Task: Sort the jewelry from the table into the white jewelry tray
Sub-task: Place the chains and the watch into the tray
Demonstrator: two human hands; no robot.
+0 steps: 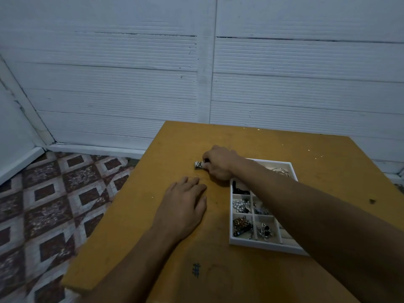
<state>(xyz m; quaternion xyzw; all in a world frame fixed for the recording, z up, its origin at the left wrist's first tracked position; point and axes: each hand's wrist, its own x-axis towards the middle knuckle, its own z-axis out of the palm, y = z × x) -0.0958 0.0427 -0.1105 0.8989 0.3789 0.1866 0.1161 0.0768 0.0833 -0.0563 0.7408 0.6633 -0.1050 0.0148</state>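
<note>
the left hand (185, 202) is laid flat on the wooden table (240, 141), fingers straight, nothing held. just beyond it, a silver jewelry piece (199, 165) on the tabletop is pinched by the curled fingers of the right hand (218, 164). the white jewelry tray (262, 246) is seen rightmost, partly filled.

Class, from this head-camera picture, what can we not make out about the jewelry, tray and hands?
1. silvery piece: head view; the right hand grips it and covers one end; too small to name its kind.
2. white jewelry tray: head view; the right forearm hides its right-hand compartments.
3. dark tangle in a near compartment: too small and dim to name.
4. table under the left hand: hidden by the flat palm.
</note>
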